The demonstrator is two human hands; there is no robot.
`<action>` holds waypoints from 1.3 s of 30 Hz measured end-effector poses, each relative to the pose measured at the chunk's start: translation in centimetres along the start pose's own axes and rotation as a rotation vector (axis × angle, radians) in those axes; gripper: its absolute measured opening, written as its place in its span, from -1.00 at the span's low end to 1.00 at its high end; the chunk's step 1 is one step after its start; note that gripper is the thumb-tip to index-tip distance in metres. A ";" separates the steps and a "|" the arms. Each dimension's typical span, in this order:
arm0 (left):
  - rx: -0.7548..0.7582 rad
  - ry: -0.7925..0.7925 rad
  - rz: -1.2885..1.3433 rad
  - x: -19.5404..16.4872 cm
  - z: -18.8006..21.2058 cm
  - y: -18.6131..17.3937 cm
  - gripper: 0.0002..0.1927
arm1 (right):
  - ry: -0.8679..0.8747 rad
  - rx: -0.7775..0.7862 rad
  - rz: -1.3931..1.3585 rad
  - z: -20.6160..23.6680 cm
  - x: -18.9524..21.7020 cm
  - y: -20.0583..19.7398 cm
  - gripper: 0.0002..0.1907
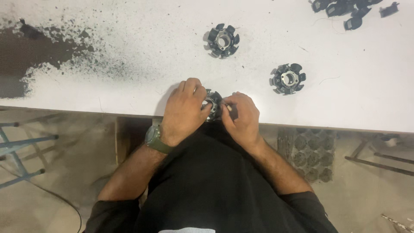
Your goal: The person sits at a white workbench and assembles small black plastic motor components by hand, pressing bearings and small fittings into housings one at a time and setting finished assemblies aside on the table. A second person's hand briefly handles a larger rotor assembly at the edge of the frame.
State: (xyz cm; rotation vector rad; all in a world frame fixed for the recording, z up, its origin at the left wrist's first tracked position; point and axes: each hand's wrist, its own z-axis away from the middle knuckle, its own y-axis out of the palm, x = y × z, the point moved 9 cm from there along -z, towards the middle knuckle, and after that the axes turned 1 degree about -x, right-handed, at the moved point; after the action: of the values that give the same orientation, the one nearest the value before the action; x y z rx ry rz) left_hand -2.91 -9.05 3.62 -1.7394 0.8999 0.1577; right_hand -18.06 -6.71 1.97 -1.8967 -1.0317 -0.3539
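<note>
At the near edge of the white table, my left hand grips a round black toothed core with a metal hub, mostly hidden under the fingers. My right hand presses against the same part from the right, pinching a small light-coloured piece between thumb and finger. A green watch sits on my left wrist. Two more black toothed cores lie flat farther out on the table, one at the middle and one to the right.
A pile of small black plastic pieces lies at the far right corner. Dark worn patches mark the table's left side. Below the table edge are blue metal frame legs at left and a patterned block at right.
</note>
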 end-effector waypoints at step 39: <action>0.037 -0.061 0.201 0.8 0.9 1.2 -0.84 | -0.082 0.068 -0.066 1.0 0.3 0.4 -0.74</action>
State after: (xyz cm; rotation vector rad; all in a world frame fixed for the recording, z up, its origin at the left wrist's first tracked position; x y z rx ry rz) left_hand -2.82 -8.78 2.00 -1.5997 1.0257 0.3230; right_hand -17.69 -5.85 1.41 -1.8325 -1.1493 -0.2773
